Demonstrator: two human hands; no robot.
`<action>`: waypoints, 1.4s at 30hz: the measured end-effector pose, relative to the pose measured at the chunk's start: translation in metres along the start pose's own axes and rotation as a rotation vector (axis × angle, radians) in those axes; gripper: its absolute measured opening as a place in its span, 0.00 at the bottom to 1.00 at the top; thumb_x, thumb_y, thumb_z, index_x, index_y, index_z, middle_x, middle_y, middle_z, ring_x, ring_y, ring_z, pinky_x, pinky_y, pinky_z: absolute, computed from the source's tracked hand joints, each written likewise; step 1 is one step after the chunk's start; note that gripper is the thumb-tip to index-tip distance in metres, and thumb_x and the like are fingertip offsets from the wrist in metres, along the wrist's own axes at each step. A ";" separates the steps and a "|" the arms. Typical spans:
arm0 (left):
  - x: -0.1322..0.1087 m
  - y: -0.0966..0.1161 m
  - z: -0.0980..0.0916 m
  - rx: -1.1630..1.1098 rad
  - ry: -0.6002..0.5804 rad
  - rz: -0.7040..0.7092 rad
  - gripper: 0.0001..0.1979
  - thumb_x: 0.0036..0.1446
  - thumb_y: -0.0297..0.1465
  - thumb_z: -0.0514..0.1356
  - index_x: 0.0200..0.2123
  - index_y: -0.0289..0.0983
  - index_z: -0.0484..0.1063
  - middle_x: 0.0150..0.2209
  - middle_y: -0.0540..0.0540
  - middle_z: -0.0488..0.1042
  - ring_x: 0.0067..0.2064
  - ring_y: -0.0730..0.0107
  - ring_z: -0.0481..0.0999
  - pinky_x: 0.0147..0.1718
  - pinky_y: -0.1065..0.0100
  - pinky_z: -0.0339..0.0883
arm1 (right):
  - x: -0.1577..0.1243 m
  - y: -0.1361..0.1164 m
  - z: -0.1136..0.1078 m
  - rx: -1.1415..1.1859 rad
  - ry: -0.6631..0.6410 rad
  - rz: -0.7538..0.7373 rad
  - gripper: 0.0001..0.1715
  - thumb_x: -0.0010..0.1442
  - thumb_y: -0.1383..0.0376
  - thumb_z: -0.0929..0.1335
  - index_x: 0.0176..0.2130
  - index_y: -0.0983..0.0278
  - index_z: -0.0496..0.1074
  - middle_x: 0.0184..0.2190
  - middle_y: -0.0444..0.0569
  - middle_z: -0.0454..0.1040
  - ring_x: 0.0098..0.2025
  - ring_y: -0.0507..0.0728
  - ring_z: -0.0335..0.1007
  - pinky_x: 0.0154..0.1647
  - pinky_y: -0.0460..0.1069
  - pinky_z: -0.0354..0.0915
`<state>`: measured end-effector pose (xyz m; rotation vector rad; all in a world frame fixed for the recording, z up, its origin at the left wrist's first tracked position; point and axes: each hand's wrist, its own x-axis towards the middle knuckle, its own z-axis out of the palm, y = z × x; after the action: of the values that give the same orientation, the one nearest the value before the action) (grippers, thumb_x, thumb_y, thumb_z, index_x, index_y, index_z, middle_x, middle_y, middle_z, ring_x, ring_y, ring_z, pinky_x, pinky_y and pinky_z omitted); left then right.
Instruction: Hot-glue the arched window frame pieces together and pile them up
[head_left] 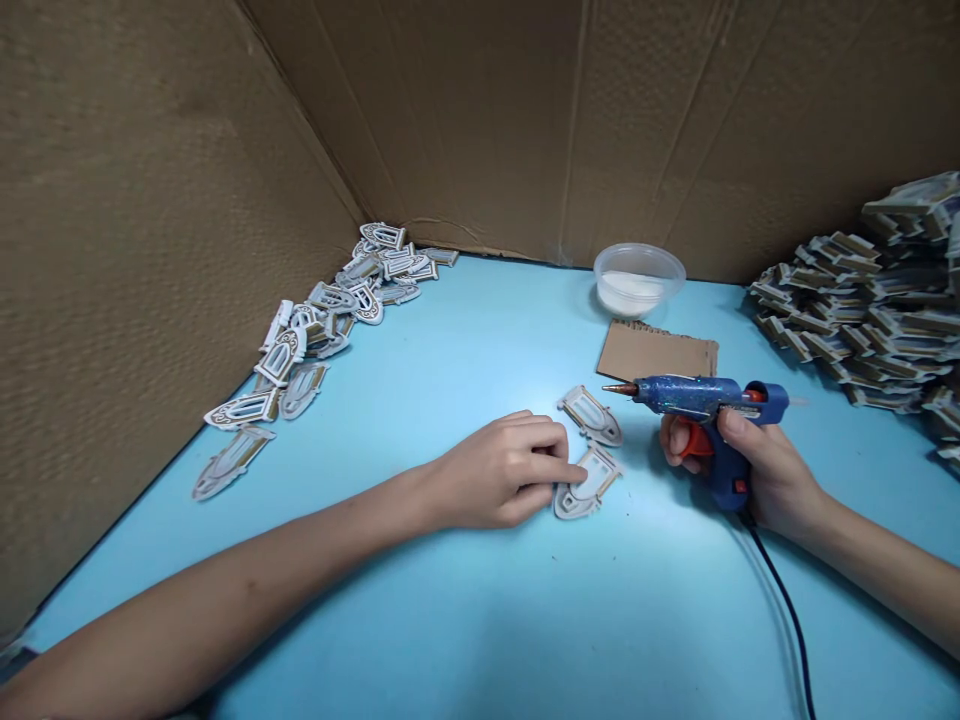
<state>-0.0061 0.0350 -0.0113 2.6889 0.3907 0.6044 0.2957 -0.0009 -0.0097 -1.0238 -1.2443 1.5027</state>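
My right hand [757, 460] is closed around the grip of a blue hot glue gun [690, 396], fingers at its red trigger. The copper-coloured nozzle points left, above the table. My left hand [517, 468] has its index finger pressed on a small white arched window-shaped piece [592, 482], holding it against the table; the other fingers are curled, and the thumb is mostly hidden. A second arched piece [591, 415] lies just behind the first, close to or touching it. The glue gun's nozzle is to the right of and slightly above that second piece.
Similar arched pieces [283, 355] lie in a loose row along the left cardboard wall [150, 250]. Many more are stacked [855, 310] at the right. A clear plastic tub [641, 262] with white contents stands behind a cardboard scrap [656, 352]. The gun's black cord [784, 590] trails toward me.
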 end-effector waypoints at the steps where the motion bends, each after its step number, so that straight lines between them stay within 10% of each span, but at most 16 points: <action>1: -0.001 -0.001 0.001 0.006 0.031 0.001 0.15 0.62 0.21 0.54 0.45 0.35 0.78 0.34 0.46 0.73 0.35 0.71 0.70 0.40 0.66 0.68 | 0.000 0.000 0.000 -0.001 -0.002 -0.002 0.25 0.65 0.45 0.71 0.34 0.64 0.79 0.30 0.51 0.79 0.30 0.53 0.73 0.27 0.44 0.68; 9: -0.001 -0.002 -0.002 0.157 0.007 -0.061 0.26 0.59 0.20 0.56 0.59 0.40 0.75 0.49 0.39 0.72 0.46 0.65 0.72 0.44 0.63 0.71 | -0.001 0.000 -0.001 -0.014 -0.015 -0.016 0.25 0.67 0.46 0.70 0.35 0.64 0.79 0.31 0.51 0.78 0.30 0.54 0.72 0.28 0.45 0.69; 14: -0.001 -0.003 -0.002 0.093 0.075 -0.084 0.14 0.63 0.33 0.63 0.50 0.35 0.78 0.51 0.37 0.71 0.47 0.64 0.72 0.45 0.62 0.73 | -0.005 0.005 -0.007 -0.053 -0.047 -0.019 0.24 0.67 0.46 0.70 0.36 0.63 0.80 0.32 0.51 0.79 0.31 0.55 0.73 0.29 0.47 0.69; 24: -0.002 -0.003 -0.003 0.092 0.071 -0.212 0.18 0.63 0.35 0.63 0.54 0.36 0.77 0.49 0.39 0.70 0.42 0.67 0.73 0.41 0.63 0.74 | -0.010 -0.009 0.000 -0.630 -0.323 -0.189 0.17 0.67 0.54 0.71 0.31 0.62 0.75 0.28 0.49 0.73 0.29 0.56 0.68 0.29 0.50 0.63; 42: 0.000 -0.004 -0.004 -0.048 0.113 -0.265 0.19 0.61 0.37 0.66 0.50 0.32 0.78 0.48 0.38 0.70 0.45 0.65 0.75 0.44 0.62 0.75 | -0.012 0.008 -0.007 -0.726 -0.150 -0.078 0.16 0.63 0.52 0.75 0.35 0.63 0.79 0.26 0.45 0.72 0.27 0.54 0.61 0.26 0.48 0.59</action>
<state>-0.0087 0.0400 -0.0100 2.5069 0.7391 0.6766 0.3044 -0.0112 -0.0185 -1.3070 -1.9877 1.0861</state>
